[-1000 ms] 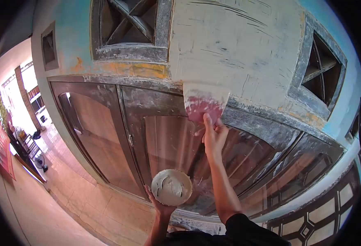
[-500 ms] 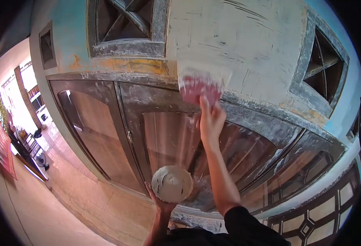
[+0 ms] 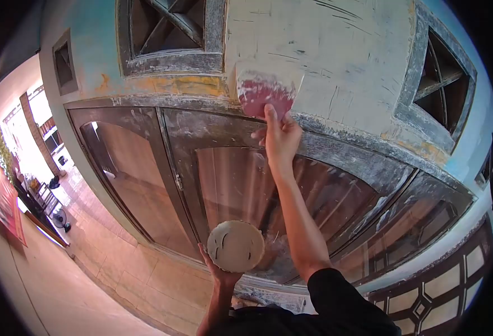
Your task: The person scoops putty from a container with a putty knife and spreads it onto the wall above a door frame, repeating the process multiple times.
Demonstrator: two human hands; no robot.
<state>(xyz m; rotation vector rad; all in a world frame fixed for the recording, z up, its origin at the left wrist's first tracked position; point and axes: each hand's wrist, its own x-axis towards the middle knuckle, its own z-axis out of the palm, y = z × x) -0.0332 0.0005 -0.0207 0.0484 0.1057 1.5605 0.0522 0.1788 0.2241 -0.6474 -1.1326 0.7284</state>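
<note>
My right hand [image 3: 282, 137] grips a dark red putty spreader [image 3: 266, 96] with the thumb on its face. Whitish filler smears the upper part of the blade, which lies against the wall just above the door frame. Pale grey filler with dark streaks covers this stretch of wall [image 3: 325, 73]. Lower down, my left hand [image 3: 221, 270] supports a round container of putty [image 3: 235, 246] from its underside and left edge. Thin dark grooves mark the putty's surface.
Brown glazed door panels [image 3: 229, 179] stand directly ahead, spattered with white. Framed vents flank the filled wall, one at left [image 3: 171, 61] and one at right [image 3: 439, 84]. A tiled floor [image 3: 129, 269] runs left toward a fan [image 3: 60, 218] and a bright opening.
The spreader and my right hand have moved up and slightly left along the wall. My left hand and the putty container have risen slightly.
</note>
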